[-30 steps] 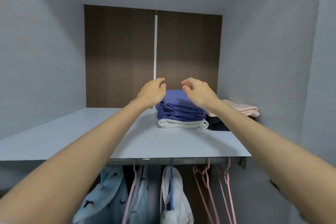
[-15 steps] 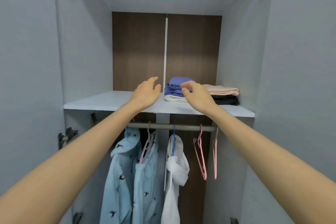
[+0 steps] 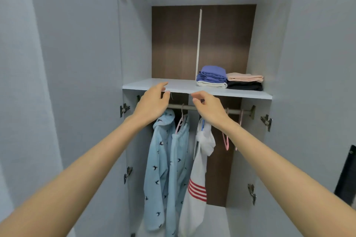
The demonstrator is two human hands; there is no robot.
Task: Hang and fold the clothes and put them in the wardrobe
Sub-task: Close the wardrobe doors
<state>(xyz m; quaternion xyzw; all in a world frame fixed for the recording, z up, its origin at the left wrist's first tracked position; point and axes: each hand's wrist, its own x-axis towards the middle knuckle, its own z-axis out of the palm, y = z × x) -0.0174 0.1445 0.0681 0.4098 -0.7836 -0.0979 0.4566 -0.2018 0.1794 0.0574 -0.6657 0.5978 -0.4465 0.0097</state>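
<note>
In the head view, the wardrobe (image 3: 134, 44) is standing open and both arms are reaching toward it. The left hand (image 3: 152, 106) is hovering in front of the shelf (image 3: 173, 84) edge with its fingers loosely spread, holding nothing. The right hand (image 3: 209, 108) is hanging beside it with its fingers loosely curled, also gripping nothing. On the right part of the shelf, a folded blue garment (image 3: 212, 75) is lying on a folded white one (image 3: 211, 84). Just beside them, a pink garment (image 3: 244, 77) is lying on a black one (image 3: 244, 85). On the rail (image 3: 233, 110) below, a light blue patterned garment (image 3: 163, 169) and a white garment with red stripes (image 3: 196, 184) are hanging, next to pink hangers (image 3: 225, 141).
</note>
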